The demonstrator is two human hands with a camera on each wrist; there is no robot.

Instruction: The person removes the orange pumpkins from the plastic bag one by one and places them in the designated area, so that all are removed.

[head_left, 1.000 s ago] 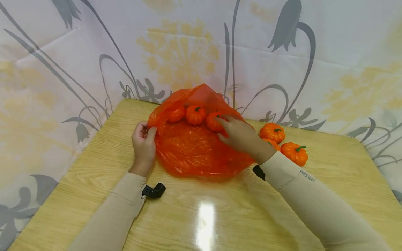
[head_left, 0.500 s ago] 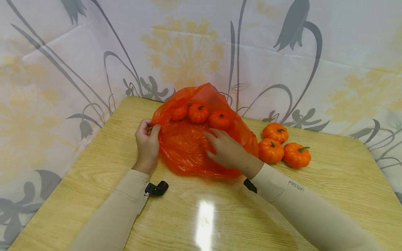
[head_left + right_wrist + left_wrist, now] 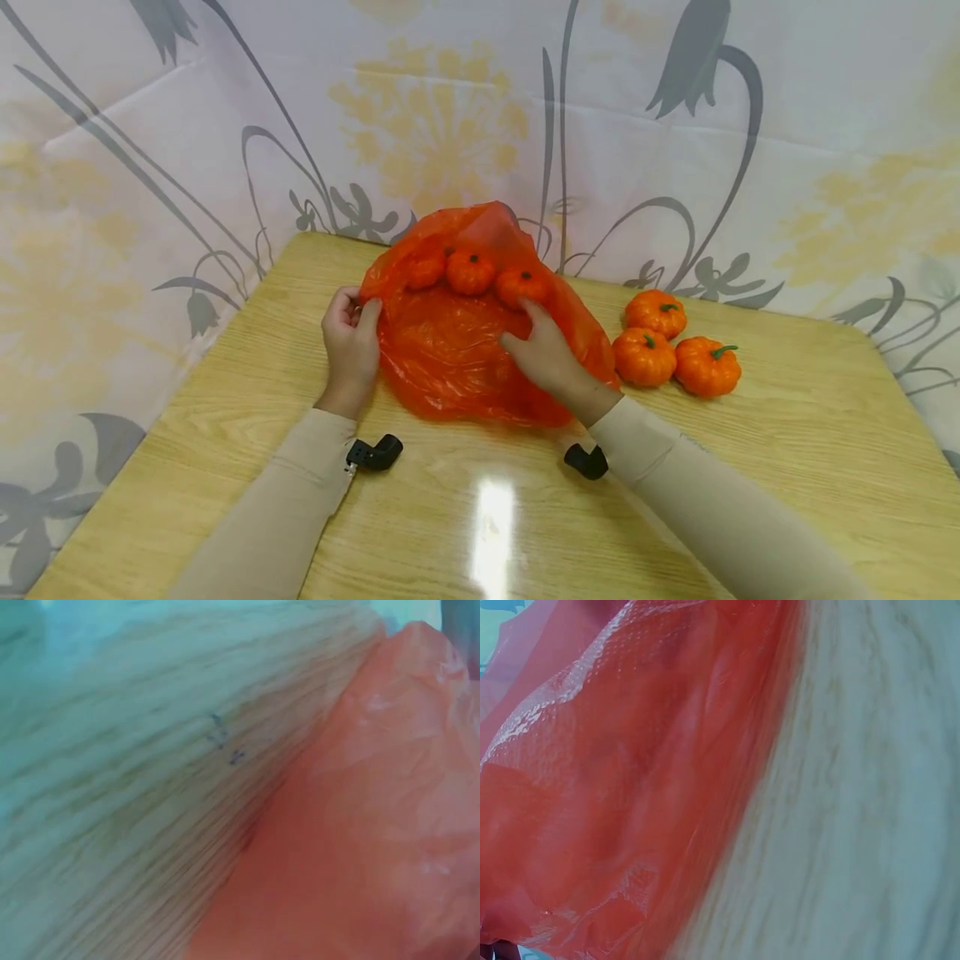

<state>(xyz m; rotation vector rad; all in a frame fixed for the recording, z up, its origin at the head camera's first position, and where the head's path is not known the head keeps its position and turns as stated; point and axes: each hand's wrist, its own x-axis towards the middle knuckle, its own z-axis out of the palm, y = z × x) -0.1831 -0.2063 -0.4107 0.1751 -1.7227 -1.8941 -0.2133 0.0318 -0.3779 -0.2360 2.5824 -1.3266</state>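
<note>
A red-orange plastic bag (image 3: pixel 450 350) lies on the table with its mouth spread toward me. Three small orange pumpkins sit at the back of it: one at the left (image 3: pixel 425 271), one in the middle (image 3: pixel 470 272) and one at the right (image 3: pixel 521 285). My left hand (image 3: pixel 351 346) pinches the bag's left edge between thumb and curled fingers. At the bag's right side is my right hand (image 3: pixel 547 354), thumb and forefinger spread apart, the forefinger close to the right pumpkin; its other fingers are hidden. Both wrist views show mostly bag film (image 3: pixel 630 787) and table.
Three more pumpkins stand on the wooden table (image 3: pixel 810 417) just right of the bag: a back one (image 3: pixel 656 313), a near one (image 3: pixel 644 358) and a right one (image 3: pixel 708 367). A flowered cloth (image 3: pixel 450 108) hangs behind the table.
My right hand has drawn back from the right pumpkin, which now rests in the bag, then turned with its thumb apart. The left hand keeps its grip on the bag.
</note>
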